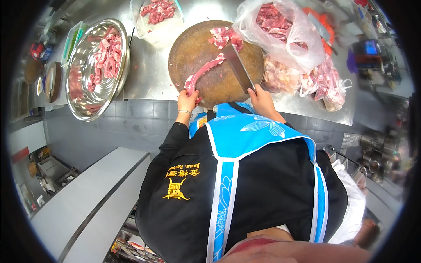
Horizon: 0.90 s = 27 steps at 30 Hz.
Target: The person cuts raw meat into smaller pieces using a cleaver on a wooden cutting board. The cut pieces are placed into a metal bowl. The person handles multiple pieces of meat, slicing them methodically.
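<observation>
My left hand (pixel 187 101) pinches the near end of a long strip of raw meat (pixel 204 71) at the left front edge of a round wooden chopping block (pixel 194 42). The strip runs up and to the right across the block. In my right hand (pixel 261 99) is the handle of a cleaver (pixel 239 68), whose blade lies over the block's right half, its far end close to the strip's far end and to cut meat pieces (pixel 223 36). Small scraps of meat are on the block and by its left side.
Left stands a steel bowl (pixel 75 75) with meat pieces. A plastic container (pixel 141 29) of cut meat is behind the block. To the right are an open plastic bag (pixel 307 54) of meat, more bagged meat (pixel 283 74), and another blade (pixel 317 27) on orange material.
</observation>
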Each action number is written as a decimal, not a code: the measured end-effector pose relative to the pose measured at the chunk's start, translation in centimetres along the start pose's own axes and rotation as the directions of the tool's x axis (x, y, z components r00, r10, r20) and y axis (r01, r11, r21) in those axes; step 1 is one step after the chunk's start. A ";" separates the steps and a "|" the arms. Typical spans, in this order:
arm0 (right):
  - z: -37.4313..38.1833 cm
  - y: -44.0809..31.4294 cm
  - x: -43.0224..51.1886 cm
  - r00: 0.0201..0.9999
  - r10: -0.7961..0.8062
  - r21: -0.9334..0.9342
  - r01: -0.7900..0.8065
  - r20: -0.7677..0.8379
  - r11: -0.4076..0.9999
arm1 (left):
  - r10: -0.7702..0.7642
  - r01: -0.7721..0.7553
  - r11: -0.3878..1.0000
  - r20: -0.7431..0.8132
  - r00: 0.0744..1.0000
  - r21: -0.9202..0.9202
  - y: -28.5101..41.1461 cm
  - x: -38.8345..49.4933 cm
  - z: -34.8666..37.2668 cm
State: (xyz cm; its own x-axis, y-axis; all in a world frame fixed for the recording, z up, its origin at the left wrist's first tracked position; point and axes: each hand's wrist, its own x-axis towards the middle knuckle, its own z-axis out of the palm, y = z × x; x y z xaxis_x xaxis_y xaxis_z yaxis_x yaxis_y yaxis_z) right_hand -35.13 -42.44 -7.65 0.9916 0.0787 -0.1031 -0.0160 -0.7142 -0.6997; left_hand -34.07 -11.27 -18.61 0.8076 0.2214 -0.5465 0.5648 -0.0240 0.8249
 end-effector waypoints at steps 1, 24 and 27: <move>-0.1 -0.7 -0.1 0.998 -0.061 0.017 0.062 -0.007 0.998 | -0.019 0.021 0.997 0.027 0.999 -0.076 0.0 -0.5 -0.1; -0.5 1.9 -3.0 0.974 0.221 0.208 -0.207 -0.043 0.956 | 0.601 -0.345 0.318 0.094 0.793 0.883 9.5 1.5 1.2; -0.2 2.1 -3.3 0.973 0.228 0.214 -0.215 -0.040 0.953 | 0.459 -0.493 0.324 0.321 0.828 0.808 6.7 2.1 2.6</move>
State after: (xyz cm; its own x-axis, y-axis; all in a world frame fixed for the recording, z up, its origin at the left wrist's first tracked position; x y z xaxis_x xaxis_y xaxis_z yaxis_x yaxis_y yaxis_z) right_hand -38.40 -44.34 -8.67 0.9660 -0.1139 -0.2319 -0.2558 -0.5489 -0.7958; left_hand -28.13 -13.50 -14.65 0.9826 -0.1409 -0.1206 -0.0781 -0.9042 0.4200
